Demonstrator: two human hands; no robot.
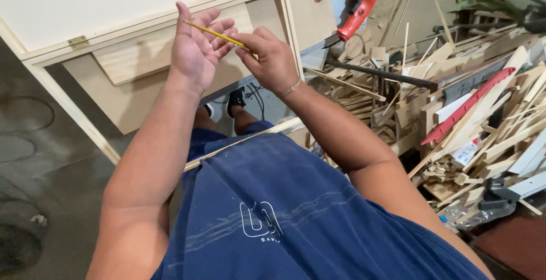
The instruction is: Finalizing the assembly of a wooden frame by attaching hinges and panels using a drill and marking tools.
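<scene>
Glossy yellow pencil (213,34); matt pale wood cabinet (136,81); rough wood offcuts (455,126).

A thin yellow pencil (213,32) runs slantwise, high end to the left, low end to the right. It lies across the spread fingers of the left hand (196,50) and is pinched at its lower end by the right hand (267,58), above a pale wooden frame.

1 head-worn camera looks steeply down from close above the person's chest and arms, facing forward over the floor.
</scene>
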